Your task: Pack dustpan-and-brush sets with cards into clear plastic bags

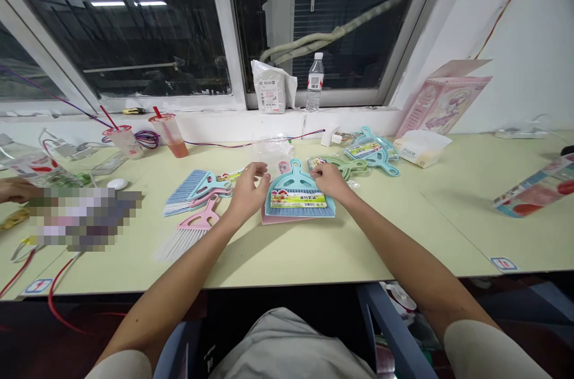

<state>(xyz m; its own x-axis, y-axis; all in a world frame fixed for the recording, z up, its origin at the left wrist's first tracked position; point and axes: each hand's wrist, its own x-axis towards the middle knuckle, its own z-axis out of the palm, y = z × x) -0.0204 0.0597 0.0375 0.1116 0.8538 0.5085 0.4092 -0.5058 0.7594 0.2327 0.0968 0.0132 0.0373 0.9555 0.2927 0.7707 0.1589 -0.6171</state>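
A light blue dustpan (295,174) lies in front of me, over a pink dustpan (280,219) whose edge shows below. Blue bristles and a printed label card (298,199) lie across the blue one. My left hand (250,188) is beside its left edge, thumb and fingers apart, holding nothing visible. At its upper right edge is my right hand (330,180), fingers curled together; whatever is between them is hidden. To the left lie a blue hand brush (191,190) and a pink hand brush with white bristles (192,226).
Beyond my right hand lie a green dustpan set (350,167) and bagged blue ones (374,152). A tissue pack (421,149), two drink cups (170,135) and a water bottle (314,83) stand behind. Another person's hand (18,190) is at far left, near a blurred patch.
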